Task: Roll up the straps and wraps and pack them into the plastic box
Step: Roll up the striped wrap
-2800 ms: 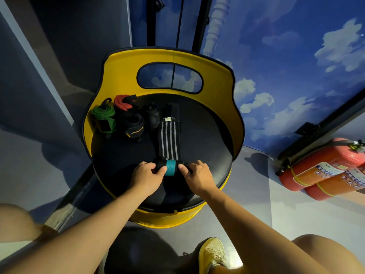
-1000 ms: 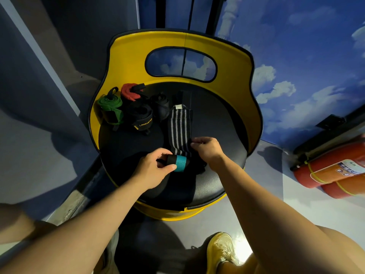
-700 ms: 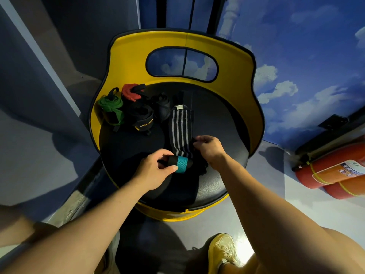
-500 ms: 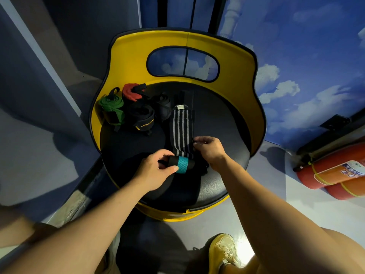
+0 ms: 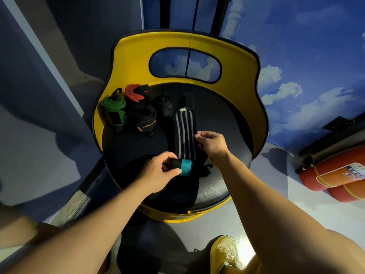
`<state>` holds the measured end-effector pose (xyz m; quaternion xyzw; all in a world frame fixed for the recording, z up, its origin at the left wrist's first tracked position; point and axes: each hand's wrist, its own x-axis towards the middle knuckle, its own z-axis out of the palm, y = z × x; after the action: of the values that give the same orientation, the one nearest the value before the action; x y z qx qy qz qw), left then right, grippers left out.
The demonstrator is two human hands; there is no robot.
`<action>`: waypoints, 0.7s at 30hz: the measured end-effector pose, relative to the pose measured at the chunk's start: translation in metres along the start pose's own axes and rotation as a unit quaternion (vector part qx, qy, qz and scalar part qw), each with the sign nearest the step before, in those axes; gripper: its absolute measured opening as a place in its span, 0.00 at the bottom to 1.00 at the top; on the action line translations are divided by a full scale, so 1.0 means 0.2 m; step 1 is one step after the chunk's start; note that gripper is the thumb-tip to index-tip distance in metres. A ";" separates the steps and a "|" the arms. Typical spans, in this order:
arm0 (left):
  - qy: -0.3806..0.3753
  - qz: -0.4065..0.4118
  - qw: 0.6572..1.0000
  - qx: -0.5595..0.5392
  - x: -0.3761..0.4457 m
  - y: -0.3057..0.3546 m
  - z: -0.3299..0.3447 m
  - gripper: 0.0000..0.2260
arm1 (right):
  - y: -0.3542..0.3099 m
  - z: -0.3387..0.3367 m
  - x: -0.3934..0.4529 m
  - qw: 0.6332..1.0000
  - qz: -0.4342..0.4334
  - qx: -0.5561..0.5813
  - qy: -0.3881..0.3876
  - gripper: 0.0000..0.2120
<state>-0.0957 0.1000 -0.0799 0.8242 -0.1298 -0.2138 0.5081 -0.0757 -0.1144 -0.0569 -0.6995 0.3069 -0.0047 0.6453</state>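
Teal-banded roll pinched in my left hand may loosen, since my right hand only pinches the striped wrap at its edge.

A single wide-angle view looks from the person's head forward and steeply down, close above a yellow chair with a black seat. Both forearms enter from the bottom edge, and the left grip and right grip sit near centre. Straight lines bow towards the frame edges.
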 end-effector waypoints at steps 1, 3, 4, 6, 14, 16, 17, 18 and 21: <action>-0.001 0.001 1.000 0.005 0.00 0.00 0.00 0.14 | 0.00 -0.01 0.00 1.000 0.000 0.014 0.003 0.05; -0.010 0.003 1.000 0.016 0.00 0.01 0.00 0.13 | 0.00 -0.01 0.00 0.999 0.000 0.035 0.012 0.05; -0.017 0.003 1.000 0.019 0.00 0.01 0.00 0.13 | 0.01 -0.01 0.00 0.999 0.000 0.041 0.017 0.05; -0.027 0.001 0.999 0.024 0.00 0.02 0.00 0.12 | 0.04 0.00 0.01 0.999 0.005 0.033 0.028 0.04; -0.007 -0.012 1.000 0.021 0.03 0.05 0.02 0.12 | 0.05 -0.04 0.01 1.000 0.026 -0.002 0.012 0.07; -0.010 -0.022 1.000 0.016 0.03 0.06 0.02 0.12 | 0.05 -0.06 -0.01 1.000 0.016 0.014 -0.007 0.07; -0.011 -0.025 1.000 0.014 0.03 0.06 0.02 0.12 | 0.05 -0.07 -0.03 1.000 0.013 0.015 -0.010 0.08; -0.012 -0.028 0.999 0.012 0.03 0.06 0.02 0.12 | 0.05 -0.09 -0.04 1.000 0.014 0.013 -0.005 0.09; -0.007 -0.034 0.999 0.016 0.02 0.07 0.01 0.12 | 0.06 -0.13 -0.07 0.999 0.027 -0.031 0.032 0.09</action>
<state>-0.0935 0.0900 -0.0686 0.8348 -0.1087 -0.2343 0.4862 -0.1028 -0.1310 -0.0574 -0.7099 0.3462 0.0000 0.6133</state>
